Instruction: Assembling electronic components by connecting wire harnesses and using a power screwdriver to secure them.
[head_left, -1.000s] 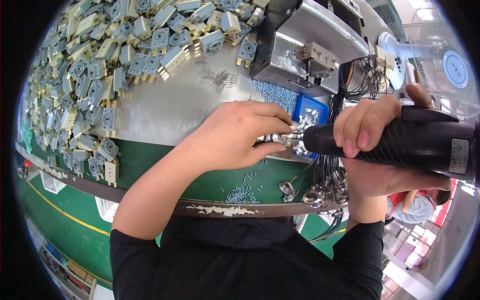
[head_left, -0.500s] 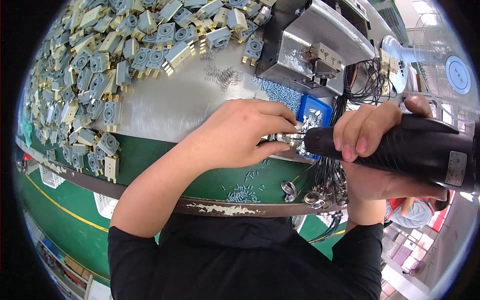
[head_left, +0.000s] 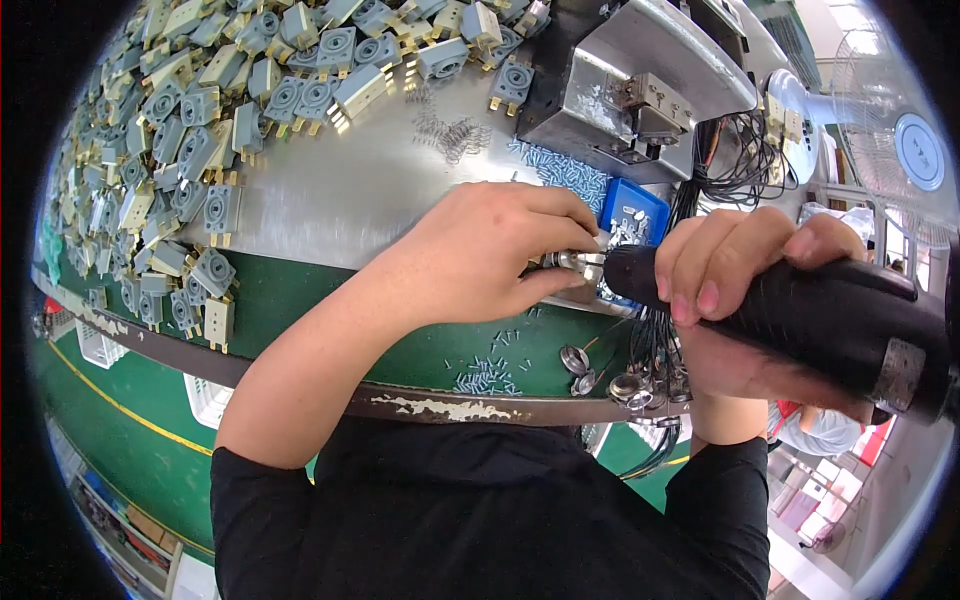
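The left grip (head_left: 505, 250), its thumb and fingers drawn together, pinches a small, silvery metal fitting (head_left: 574, 261); the right grip (head_left: 735, 275) closes around a black, cylindrical handheld power driver (head_left: 835, 305), whose nose points leftward at that fitting. A fastening step appears to be in hand and unfinished, since the fitting lies within the pinch with the driver's nose just beside it; whether the bit touches, or how deep any screw sits, cannot be told. Just beyond the fitting, a blue, rectangular plastic tray (head_left: 658, 203) holds small, silvery metal pieces (head_left: 630, 229), and loose, bluish metal screws (head_left: 568, 176) lie beside it; more lie nearer the body than the left grip. Farther left of this grip, grey, square plastic blocks with brass-coloured prongs (head_left: 221, 209) are heaped on the metal-topped table (head_left: 310, 200), and thin, silvery coil springs (head_left: 458, 139) lie beyond it. These stocks suggest much work left. Below the right grip hang black cables ending in round, silvery metal rings (head_left: 628, 388); no finished assembly can be singled out.
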